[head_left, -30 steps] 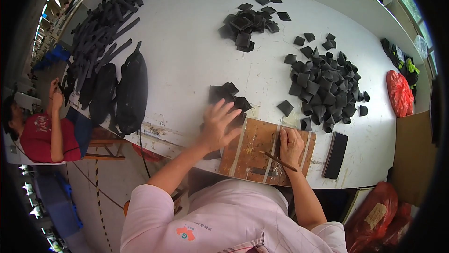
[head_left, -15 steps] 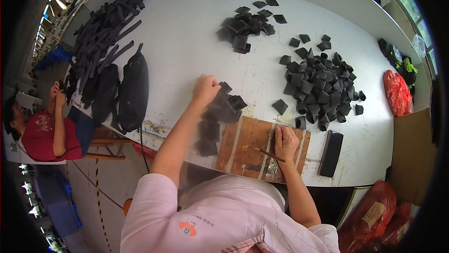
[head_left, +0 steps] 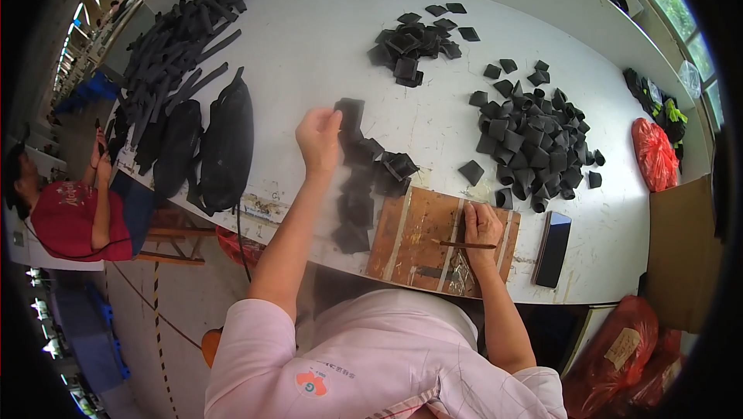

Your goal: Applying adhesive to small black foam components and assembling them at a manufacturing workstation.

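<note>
Sitting on the bench [head_left: 309,47]: one wooden board [head_left: 422,237], one dark phone [head_left: 552,238], two black bags [head_left: 209,140], three heaps of black squares [head_left: 530,140], one pile of black strips [head_left: 174,40].

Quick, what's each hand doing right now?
Left hand: closed on a black square piece.
Right hand: closed on a thin brush, resting on the wooden board.

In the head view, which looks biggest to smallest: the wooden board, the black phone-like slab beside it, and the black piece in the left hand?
1. Wooden board, clearly the largest.
2. Black slab, long and narrow.
3. Black piece held by the left hand, smallest, though the hand partly covers it.
</note>
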Demonstrator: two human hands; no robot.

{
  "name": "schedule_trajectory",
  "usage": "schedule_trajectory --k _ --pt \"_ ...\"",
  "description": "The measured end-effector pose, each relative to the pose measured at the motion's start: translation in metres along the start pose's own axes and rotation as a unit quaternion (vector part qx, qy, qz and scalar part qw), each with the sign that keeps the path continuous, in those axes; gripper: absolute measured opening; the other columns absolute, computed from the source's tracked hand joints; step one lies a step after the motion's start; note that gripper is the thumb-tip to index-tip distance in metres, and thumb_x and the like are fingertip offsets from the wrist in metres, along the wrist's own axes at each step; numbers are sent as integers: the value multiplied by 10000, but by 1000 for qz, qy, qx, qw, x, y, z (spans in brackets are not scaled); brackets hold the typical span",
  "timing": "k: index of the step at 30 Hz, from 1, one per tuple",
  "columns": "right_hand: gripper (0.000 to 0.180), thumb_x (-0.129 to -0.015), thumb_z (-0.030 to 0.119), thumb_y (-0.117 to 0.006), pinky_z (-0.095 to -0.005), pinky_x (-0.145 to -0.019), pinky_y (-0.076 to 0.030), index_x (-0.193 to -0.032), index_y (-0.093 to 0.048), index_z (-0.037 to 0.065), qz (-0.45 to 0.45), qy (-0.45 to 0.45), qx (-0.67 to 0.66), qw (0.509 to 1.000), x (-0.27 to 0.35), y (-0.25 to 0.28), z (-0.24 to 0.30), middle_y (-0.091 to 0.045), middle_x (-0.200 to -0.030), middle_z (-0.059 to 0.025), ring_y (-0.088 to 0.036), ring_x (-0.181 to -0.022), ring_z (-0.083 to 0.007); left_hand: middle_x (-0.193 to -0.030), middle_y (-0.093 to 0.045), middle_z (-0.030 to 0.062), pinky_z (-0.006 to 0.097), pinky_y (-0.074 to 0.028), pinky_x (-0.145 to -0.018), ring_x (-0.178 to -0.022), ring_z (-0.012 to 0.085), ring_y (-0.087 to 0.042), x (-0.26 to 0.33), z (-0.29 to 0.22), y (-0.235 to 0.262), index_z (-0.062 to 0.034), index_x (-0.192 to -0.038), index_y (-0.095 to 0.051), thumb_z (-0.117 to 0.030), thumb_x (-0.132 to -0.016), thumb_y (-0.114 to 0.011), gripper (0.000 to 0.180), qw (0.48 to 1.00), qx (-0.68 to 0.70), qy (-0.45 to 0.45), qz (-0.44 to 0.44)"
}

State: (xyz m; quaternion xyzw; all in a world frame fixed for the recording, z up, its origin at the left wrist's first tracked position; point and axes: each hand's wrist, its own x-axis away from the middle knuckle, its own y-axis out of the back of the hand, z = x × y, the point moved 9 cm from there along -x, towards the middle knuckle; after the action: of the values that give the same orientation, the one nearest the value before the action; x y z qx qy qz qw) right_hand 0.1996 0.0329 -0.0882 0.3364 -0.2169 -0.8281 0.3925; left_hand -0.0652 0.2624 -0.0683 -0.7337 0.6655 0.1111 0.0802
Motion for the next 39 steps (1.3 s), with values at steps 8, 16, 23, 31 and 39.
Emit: schedule_trajectory --k 8,16,23,31,39 --pt "259 -849 214 -511 -236 -519 -399 -927 -582 -23 112 -163 -300 933 47 4 32 -529 -645 -49 -515 -586 -114 -681 -572 -33 166 -380 -540 -613 18 -479 128 -54 -71 -7 -779 -617 -61 -789 -613 55 879 18 193 436" --pt "518 -774 8 -601 -196 -643 -446 -1233 -361 -15 137 -354 -516 768 69 3 57 -575 -898 -45 -538 -765 -81 -720 -582 -11 166 -399 -562 -641 25 -490 209 -72 -104 6 -821 -606 -78 -806 -599 85 821 51 200 532" --pt "327 -804 81 -597 -249 -678 -447 -1102 -468 37 35 -446 -651 613 85 8 37 -584 -912 -32 -566 -776 -115 -829 -568 52 221 -443 -685 -734 99 -551 229 -76 -81 20 -915 -517 -45 -793 -562 145 892 238 240 302" --pt "362 -779 60 -621 -241 -622 -460 -1103 -465 15 79 -439 -572 688 88 9 33 -580 -906 -37 -559 -792 -127 -761 -584 38 171 -433 -563 -623 72 -553 241 -69 -87 21 -816 -553 -15 -801 -573 44 891 204 274 299" --pt "188 -714 30 -651 -238 -511 -413 -886 -581 9 53 -29 -173 983 56 60 76 -536 -842 -89 -510 -659 -137 -663 -583 20 192 -418 -490 -581 54 -537 223 -108 -80 6 -790 -574 23 -738 -614 67 960 -13 -18 280"
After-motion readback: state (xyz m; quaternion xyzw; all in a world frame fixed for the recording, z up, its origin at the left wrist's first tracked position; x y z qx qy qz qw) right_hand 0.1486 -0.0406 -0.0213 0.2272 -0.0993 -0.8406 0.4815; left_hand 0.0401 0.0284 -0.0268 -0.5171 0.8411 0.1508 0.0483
